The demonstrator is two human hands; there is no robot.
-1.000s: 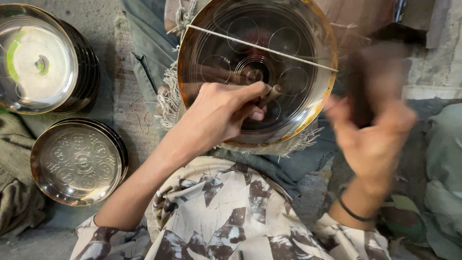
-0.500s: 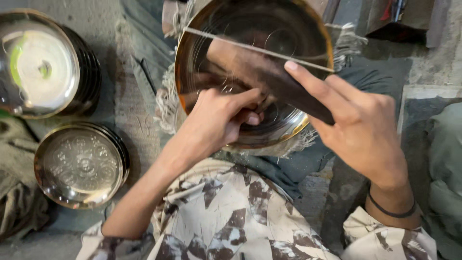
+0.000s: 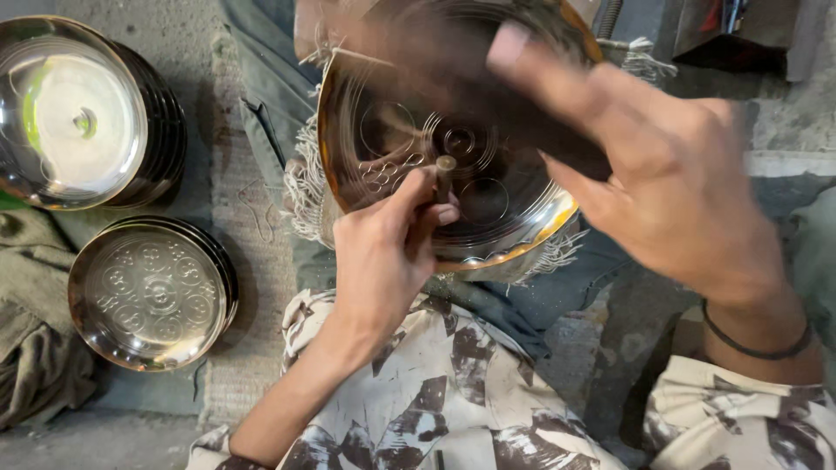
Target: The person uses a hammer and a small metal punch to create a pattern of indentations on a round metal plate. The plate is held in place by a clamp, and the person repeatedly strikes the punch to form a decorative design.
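Brass plate [image 3: 488, 209] rests on the lap and the engraving step seems in hand: the left hand [image 3: 383, 261] pinches a small punch [image 3: 445, 174] upright near its centre. The right hand [image 3: 662, 191], blurred, grips a dark tool; the next blow needs the punch steady.

There is only the one view, from a camera on the person's head, looking almost straight down over the patterned shirt and onto the lap, so close that the left hand [image 3: 392, 252] and the blurred right hand [image 3: 670, 191] fill most of the picture. The round metal plate [image 3: 488, 209] sits just beyond the fingers [image 3: 409, 196] of the left hand, near the top middle. Well off to the left of those fingers, the concrete floor [image 3: 96, 439] shows at the edge with two stacks of plates [image 3: 152, 292] on it.
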